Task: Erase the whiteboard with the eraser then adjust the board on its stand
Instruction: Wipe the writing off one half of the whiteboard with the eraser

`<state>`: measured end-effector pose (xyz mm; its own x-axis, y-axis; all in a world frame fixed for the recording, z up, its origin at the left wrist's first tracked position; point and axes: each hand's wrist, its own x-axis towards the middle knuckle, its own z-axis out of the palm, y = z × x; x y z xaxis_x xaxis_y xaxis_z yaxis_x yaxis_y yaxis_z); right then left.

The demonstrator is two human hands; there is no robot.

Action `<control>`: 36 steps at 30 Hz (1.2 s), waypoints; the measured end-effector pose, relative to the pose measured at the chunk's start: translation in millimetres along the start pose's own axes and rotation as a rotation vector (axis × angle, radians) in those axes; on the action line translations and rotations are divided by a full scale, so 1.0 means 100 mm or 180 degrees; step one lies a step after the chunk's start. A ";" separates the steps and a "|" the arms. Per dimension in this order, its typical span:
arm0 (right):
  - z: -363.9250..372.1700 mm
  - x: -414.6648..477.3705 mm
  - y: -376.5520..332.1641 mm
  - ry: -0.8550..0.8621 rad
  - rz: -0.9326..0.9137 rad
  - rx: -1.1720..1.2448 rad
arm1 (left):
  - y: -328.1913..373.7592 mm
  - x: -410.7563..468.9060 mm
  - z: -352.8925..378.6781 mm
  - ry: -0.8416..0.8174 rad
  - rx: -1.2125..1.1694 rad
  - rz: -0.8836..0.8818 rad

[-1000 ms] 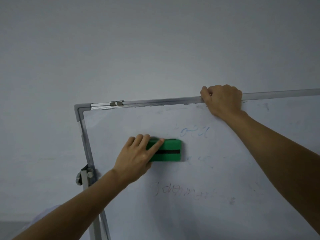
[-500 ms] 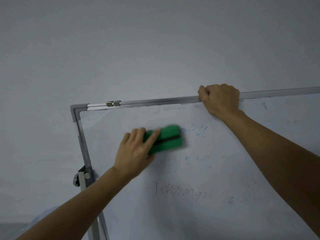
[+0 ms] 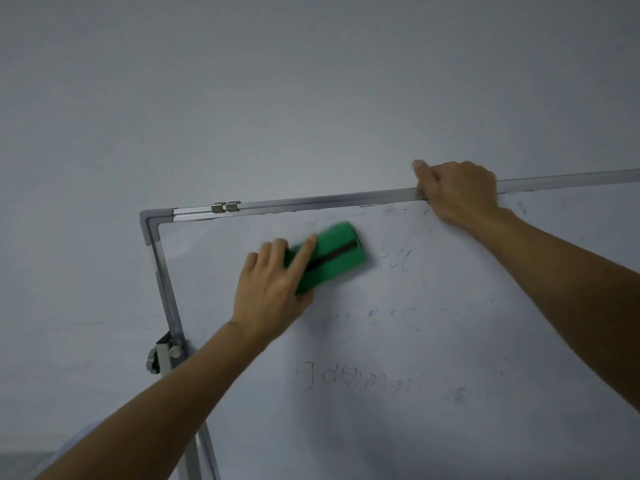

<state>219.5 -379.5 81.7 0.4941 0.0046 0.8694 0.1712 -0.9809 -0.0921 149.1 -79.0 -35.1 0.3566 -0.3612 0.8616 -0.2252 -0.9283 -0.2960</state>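
A whiteboard with a grey metal frame fills the lower right of the head view. My left hand presses a green eraser with a dark stripe flat against the board's upper left area; the eraser is tilted and blurred by motion. My right hand is clenched over the board's top frame edge. Faint blue marks lie just right of the eraser and below it, and a line of faded reddish writing sits lower down. The stand post with a clamp knob meets the board's left edge.
A plain grey-white wall stands behind the board. A small metal clip sits on the top frame near the left corner. The stand's leg runs down past my left forearm.
My left hand has swept the eraser upward and a little right, tilting it from level to slanted. The right hand stays on the top frame, its thumb now lifted above the edge.
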 end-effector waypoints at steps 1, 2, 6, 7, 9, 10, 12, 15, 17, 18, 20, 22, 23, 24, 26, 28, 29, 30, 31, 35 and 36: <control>-0.03 0.00 0.15 0.0032 0.0121 -0.0052 | -0.05 0.05 -0.03 0.0074 -0.0001 -0.0157; -0.06 -0.01 0.29 0.0087 0.0206 -0.0122 | -0.07 0.07 -0.02 0.0096 0.0017 -0.0237; -0.10 -0.04 0.54 0.0098 0.0304 -0.0138 | 0.16 -0.20 0.16 -0.0119 -0.0037 0.0222; -0.09 -0.04 0.52 0.0105 0.0323 -0.0140 | 0.28 -0.30 0.22 -0.0288 -0.0072 0.0426; -0.07 -0.05 0.48 0.0119 0.0353 -0.0163 | 0.42 -0.43 0.30 -0.0516 -0.0112 0.0674; -0.07 -0.05 0.46 0.0122 0.0351 -0.0166 | 0.43 -0.42 0.31 -0.0520 -0.0133 0.0688; -0.05 -0.04 0.45 0.0157 0.0353 -0.0177 | 0.34 -0.25 0.24 -0.0292 -0.0143 0.0478; -0.02 -0.04 0.43 0.0294 0.0305 -0.0208 | 0.11 0.14 0.06 0.0172 -0.0120 -0.0188; 0.00 -0.04 0.44 0.0377 0.0267 -0.0200 | 0.07 0.25 0.02 0.0195 -0.0090 -0.0347; 0.00 -0.04 0.45 0.0387 0.0273 -0.0194 | 0.11 0.21 0.04 0.0133 -0.0082 -0.0253; 0.02 -0.04 0.47 0.0405 0.0300 -0.0191 | 0.24 -0.01 0.13 -0.0103 -0.0082 0.0150; 0.01 -0.03 0.49 0.0420 0.0305 -0.0205 | 0.39 -0.29 0.22 -0.0508 -0.0113 0.0562; 0.00 -0.04 0.50 0.0436 0.0299 -0.0195 | 0.43 -0.36 0.25 -0.0651 -0.0125 0.0675; 0.01 -0.06 0.50 0.0450 0.0292 -0.0179 | 0.42 -0.36 0.25 -0.0668 -0.0110 0.0715; 0.02 -0.07 0.54 0.0449 0.0332 -0.0182 | 0.35 -0.13 0.18 -0.0391 -0.0091 0.0493; 0.03 -0.08 0.53 0.0451 0.0339 -0.0203 | 0.20 0.18 0.03 -0.0001 -0.0105 -0.0044; 0.03 -0.08 0.53 0.0443 0.0324 -0.0200 | 0.16 0.29 -0.02 0.0096 -0.0098 -0.0242; 0.02 -0.07 0.51 0.0455 0.0311 -0.0192 | 0.15 0.34 -0.04 0.0113 -0.0056 -0.0317; 0.02 -0.05 0.50 0.0461 0.0311 -0.0189 | 0.18 0.32 -0.02 0.0078 -0.0027 -0.0252; 0.02 -0.06 0.48 0.0453 0.0274 -0.0173 | 0.54 -0.18 0.22 -0.0480 -0.0114 0.0517; 0.01 -0.06 0.47 0.0455 0.0272 -0.0154 | 0.58 -0.26 0.25 -0.0592 -0.0133 0.0619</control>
<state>224.9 -425.9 71.5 0.3781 -0.1036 0.9199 0.0908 -0.9848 -0.1482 149.4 -125.1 -84.8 0.4625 -0.5461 0.6985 -0.3416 -0.8367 -0.4280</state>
